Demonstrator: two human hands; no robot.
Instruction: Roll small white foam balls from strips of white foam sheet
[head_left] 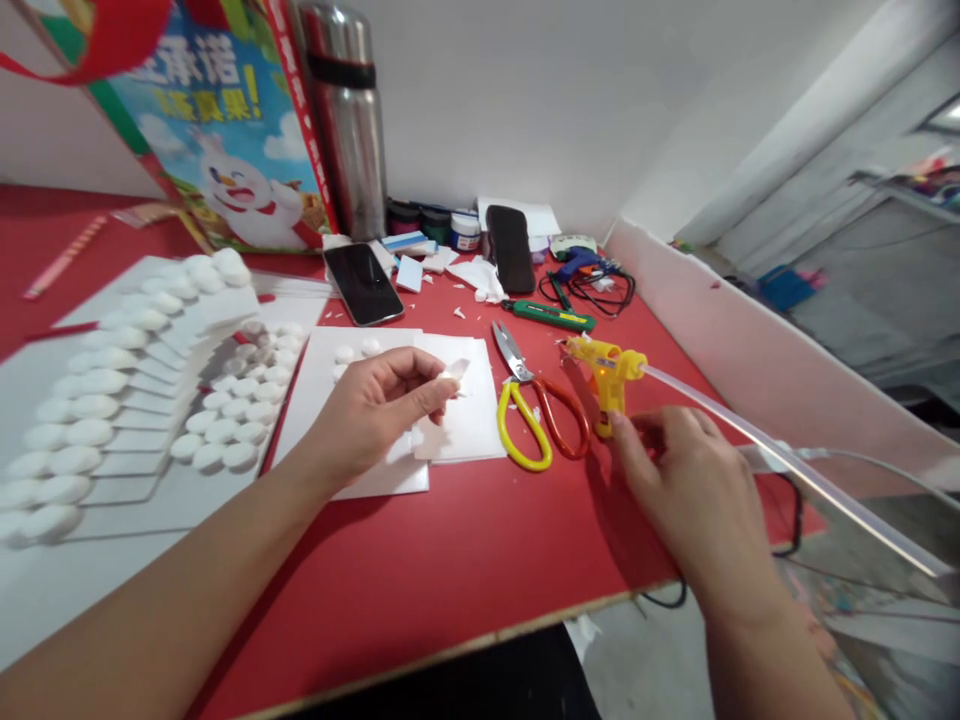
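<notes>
My left hand (379,405) pinches a small thin white piece (457,371) between thumb and fingertips, over white sheets (472,430); whether it is paper or foam I cannot tell. My right hand (694,485) is closed around the handle of a small yellow glue gun (609,368), its nozzle pointing left. A long clear glue stick (735,430) runs out of the gun's back toward the lower right. Between the hands, scissors (525,385) with one yellow and one red handle lie on the red table (465,570). Several white discs (343,354) sit on the sheet behind my left hand.
Rows of white discs (97,382) on paper strips cover the left side. Behind stand a printed bag (240,170) and a steel flask (349,130). Two phones (363,283), a green cutter knife (551,315), paint jars (465,232) and white scraps lie toward the wall. A low partition (720,330) borders the right.
</notes>
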